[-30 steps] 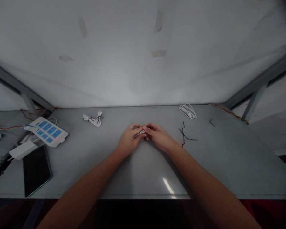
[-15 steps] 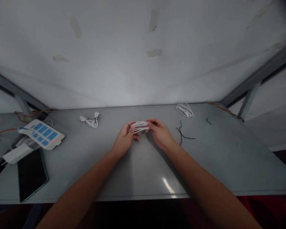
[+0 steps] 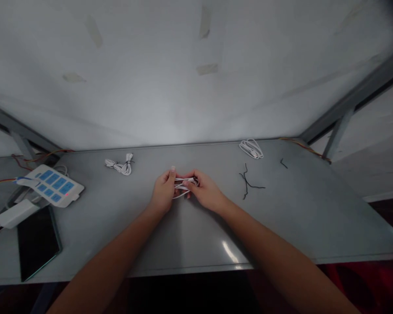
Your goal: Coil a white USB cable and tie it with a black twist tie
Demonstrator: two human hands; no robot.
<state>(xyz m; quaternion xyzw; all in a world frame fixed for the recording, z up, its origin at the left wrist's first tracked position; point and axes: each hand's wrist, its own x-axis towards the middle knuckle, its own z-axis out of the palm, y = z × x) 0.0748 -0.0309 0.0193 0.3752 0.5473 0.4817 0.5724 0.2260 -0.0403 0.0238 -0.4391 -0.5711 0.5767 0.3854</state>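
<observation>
A smooth grey tabletop (image 3: 298, 218) runs from left to right, its far edge against a pale wall (image 3: 163, 100) that carries several strips of tape (image 3: 205, 22). Grey metal bars (image 3: 356, 100) slant along both sides, and a streak of light (rather bright) gleams near the front edge. At the middle of the table, the left hand (image 3: 163, 192) and right hand (image 3: 207, 189) grip a looped white cable (image 3: 182, 187) between them, each pinching one end of the coil. Far left lies a tied white bundle (image 3: 119, 167); far right, a coiled white cord (image 3: 251, 148), with black ties (image 3: 246, 182) nearer. On the left sit a power strip (image 3: 54, 185) with blue sockets, a white adapter (image 3: 17, 213) and, nearest, a dark-screened device (image 3: 37, 244).
</observation>
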